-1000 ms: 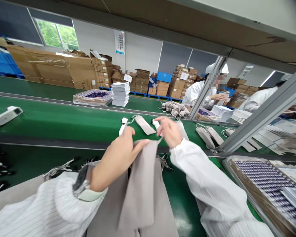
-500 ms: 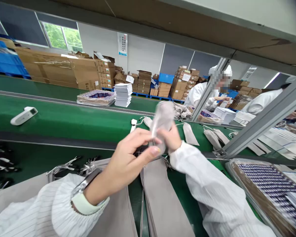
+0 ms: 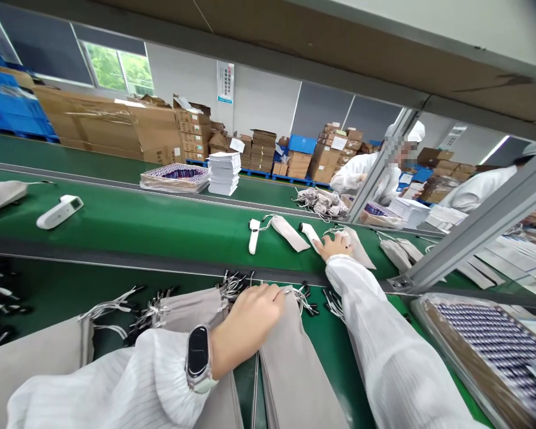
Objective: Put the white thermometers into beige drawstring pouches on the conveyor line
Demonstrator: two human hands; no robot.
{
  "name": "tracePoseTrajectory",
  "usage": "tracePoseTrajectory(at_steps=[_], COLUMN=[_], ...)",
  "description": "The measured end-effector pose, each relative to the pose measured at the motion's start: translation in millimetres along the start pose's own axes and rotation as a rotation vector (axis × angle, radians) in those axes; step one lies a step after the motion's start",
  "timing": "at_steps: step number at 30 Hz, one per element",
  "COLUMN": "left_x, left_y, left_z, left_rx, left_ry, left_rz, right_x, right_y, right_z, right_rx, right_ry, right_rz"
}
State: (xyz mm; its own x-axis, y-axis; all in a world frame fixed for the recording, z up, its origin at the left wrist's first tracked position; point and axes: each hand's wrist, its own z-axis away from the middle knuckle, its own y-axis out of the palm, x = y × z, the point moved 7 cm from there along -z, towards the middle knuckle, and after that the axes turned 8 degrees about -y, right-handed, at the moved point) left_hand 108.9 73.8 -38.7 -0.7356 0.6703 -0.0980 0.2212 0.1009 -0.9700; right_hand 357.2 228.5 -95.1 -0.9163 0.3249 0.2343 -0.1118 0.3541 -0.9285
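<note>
My left hand (image 3: pixel 250 316) lies on a stack of long grey drawstring pouches (image 3: pixel 295 369) at the near edge, its fingers curled together over the top end of one pouch. A smartwatch sits on that wrist. My right hand (image 3: pixel 338 246) reaches out onto the green conveyor belt (image 3: pixel 152 223), fingers flat on a grey pouch (image 3: pixel 360 250) lying there. A small white handheld device (image 3: pixel 310 232) rests just left of that hand. Further left lie another grey pouch (image 3: pixel 289 232) and a second white device (image 3: pixel 254 234).
A third white device (image 3: pixel 59 212) and a pouch (image 3: pixel 2 195) lie far left on the belt. Behind stand a wrapped tray (image 3: pixel 175 177), white booklets (image 3: pixel 223 173) and a heap of pouches (image 3: pixel 324 202). A slanted metal post (image 3: pixel 473 226), a tray (image 3: pixel 495 345) and two co-workers (image 3: pixel 366 173) are at right.
Both hands had lifted a grey pouch in front of me. Now my right hand has carried it out onto the belt, and my left hand has dropped back onto the stack.
</note>
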Motion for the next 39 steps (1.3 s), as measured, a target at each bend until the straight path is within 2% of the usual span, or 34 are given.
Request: tracePoseTrajectory(at_steps=[4, 7, 10, 12, 14, 17, 19, 22, 25, 29, 32, 36, 39], left_x=[-2.0, 1.8, 7.4, 11.3, 14.4, 16.5, 16.9, 13.7, 11.5, 14.1, 20.5, 33.3, 42.9], left_y=[4.0, 3.6, 2.1, 0.1, -0.6, 1.8, 2.2, 2.0, 1.9, -4.7, -11.1, -24.1, -39.3], left_z=[4.4, 6.8, 6.9, 5.6, 3.7, 0.9, -0.4, -2.0, -3.5, -6.0, -7.7, -8.2, -6.3], left_rx=[0.067, 0.075, 0.073, 0.05, 0.034, 0.034, 0.016, -0.003, 0.016, 0.02, 0.021, -0.111, -0.303], left_ry=[-0.04, -0.104, -0.157, -0.185, -0.198, -0.193, -0.185, -0.135, -0.092, -0.084, -0.15, -0.279, -0.324], left_rz=[0.045, 0.107, 0.155, 0.169, 0.177, 0.193, 0.174, 0.113, 0.095, 0.201, 0.372, 0.534, 0.551], right_x=[6.4, 2.1, 8.1, 22.9, 46.3, 86.0, 106.6, 126.7, 139.6, 148.9, 155.8, 163.4, 168.1], right_y=[8.5, -1.1, -21.5, -42.1, -64.8, -94.2, -108.0, -122.1, -126.6, -120.2, -108.7, -96.0, -79.4], right_z=[-5.3, -9.7, -15.0, -14.9, -7.9, 17.0, 37.3, 62.8, 80.0, 89.2, 93.0, 100.8, 111.7], right_rx=[0.014, 0.001, 0.01, 0.003, 0.028, 0.199, 0.314, 0.401, 0.444, 0.372, 0.409, 0.588, 0.793], right_ry=[0.038, 0.068, 0.028, -0.049, -0.172, -0.341, -0.407, -0.499, -0.557, -0.544, -0.514, -0.488, -0.465], right_rz=[-0.198, -0.359, -0.606, -0.83, -1.165, -1.646, -1.793, -1.827, -1.778, -1.797, -1.839, -1.846, -1.655])
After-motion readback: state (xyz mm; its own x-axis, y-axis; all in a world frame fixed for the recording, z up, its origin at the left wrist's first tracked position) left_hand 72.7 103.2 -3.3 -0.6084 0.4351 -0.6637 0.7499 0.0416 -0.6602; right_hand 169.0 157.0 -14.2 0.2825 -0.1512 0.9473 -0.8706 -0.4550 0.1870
